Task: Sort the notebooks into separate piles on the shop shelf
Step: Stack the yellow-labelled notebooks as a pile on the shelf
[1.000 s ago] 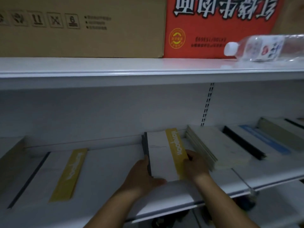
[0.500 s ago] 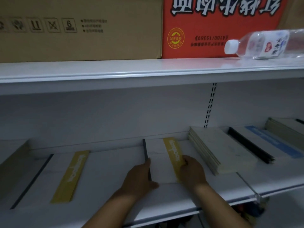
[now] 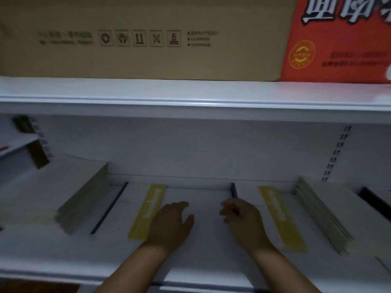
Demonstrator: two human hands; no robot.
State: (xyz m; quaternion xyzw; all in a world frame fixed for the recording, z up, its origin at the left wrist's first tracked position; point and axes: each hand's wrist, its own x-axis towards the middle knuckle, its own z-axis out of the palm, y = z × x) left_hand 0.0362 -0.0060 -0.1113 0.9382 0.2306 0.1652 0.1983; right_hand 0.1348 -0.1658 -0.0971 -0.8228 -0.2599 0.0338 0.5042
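Two yellow-banded notebooks flat on shop shelf, well apart. Left hand, right hand between them, fingers relaxed, grasping nothing. Risk: sleeve-level sweep nudges neighbouring kraft notebook stack, mixing piles.

Both my hands have let go of the yellow-banded notebook. Right hand now just left of its black spine; left hand has crossed to the other yellow-banded notebook, further left.
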